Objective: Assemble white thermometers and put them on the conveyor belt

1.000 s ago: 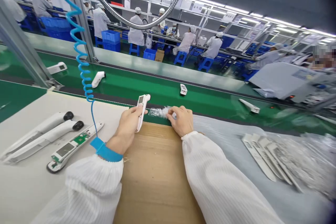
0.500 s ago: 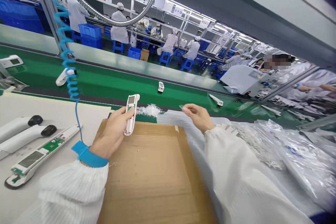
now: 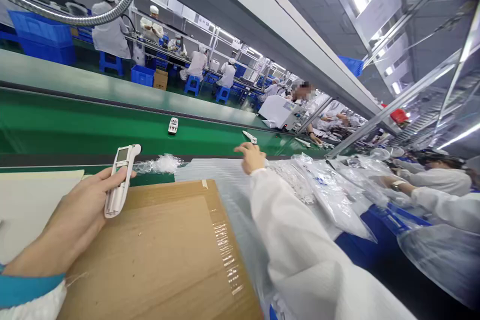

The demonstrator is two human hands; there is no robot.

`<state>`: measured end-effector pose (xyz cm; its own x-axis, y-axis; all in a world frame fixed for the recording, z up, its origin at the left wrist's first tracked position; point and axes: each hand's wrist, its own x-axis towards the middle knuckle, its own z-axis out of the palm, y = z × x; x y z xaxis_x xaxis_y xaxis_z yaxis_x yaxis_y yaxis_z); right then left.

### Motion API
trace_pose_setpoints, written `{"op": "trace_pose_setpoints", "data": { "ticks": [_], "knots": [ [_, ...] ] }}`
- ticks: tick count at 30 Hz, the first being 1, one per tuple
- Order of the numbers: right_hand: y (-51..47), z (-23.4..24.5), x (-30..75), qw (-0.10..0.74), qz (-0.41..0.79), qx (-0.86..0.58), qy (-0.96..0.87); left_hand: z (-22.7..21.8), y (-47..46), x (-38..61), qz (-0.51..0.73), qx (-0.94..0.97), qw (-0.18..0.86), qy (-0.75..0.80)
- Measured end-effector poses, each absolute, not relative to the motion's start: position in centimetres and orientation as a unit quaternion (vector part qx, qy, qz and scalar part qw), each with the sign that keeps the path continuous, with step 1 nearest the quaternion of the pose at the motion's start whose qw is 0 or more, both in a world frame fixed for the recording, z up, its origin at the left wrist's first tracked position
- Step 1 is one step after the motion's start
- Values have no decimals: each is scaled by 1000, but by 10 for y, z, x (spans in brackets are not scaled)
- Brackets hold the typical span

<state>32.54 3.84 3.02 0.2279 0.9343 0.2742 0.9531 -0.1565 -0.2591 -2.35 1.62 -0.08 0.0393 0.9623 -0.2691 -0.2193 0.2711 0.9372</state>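
Observation:
My left hand (image 3: 95,192) is closed around a white handheld thermometer (image 3: 122,180), held tilted over the cardboard's far left corner. Its small grey screen faces me, and a dark round end shows at the top right. My right hand (image 3: 252,157) reaches out over the belt's near edge with fingers apart and nothing visible in them. Just beyond it a white housing piece (image 3: 249,136) lies on the green belt; whether my fingers touch it I cannot tell. A crumpled clear film heap (image 3: 167,163) sits between my hands.
The cardboard (image 3: 161,255) lies in front of me, beside white foam sheet (image 3: 232,210). Clear plastic bags (image 3: 322,185) are on the right. Another white part (image 3: 173,125) lies on the green belt (image 3: 93,120). A co-worker's arm (image 3: 431,200) is at far right.
The view has swung to the right. My right hand has stretched farther out, its fingers opening from a pinch. The thermometer stays in my left hand.

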Motion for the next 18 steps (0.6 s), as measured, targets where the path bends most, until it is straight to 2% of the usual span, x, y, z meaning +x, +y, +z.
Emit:
{"op": "trace_pose_setpoints", "data": {
  "ticks": [4,8,11,15,18],
  "knots": [
    [14,34,406,116,-39,-817,-563,1,14,-19,465,345,661,477],
    [2,31,428,114,-22,-823,-556,12,4,-13,426,403,688,427],
    [8,48,422,146,24,-814,-562,18,-1,-8,403,460,663,431],
    [23,72,379,221,138,-771,-581,16,-1,0,415,502,580,490],
    [27,68,312,343,322,-662,-583,9,1,4,448,544,517,486]
  ]
}}
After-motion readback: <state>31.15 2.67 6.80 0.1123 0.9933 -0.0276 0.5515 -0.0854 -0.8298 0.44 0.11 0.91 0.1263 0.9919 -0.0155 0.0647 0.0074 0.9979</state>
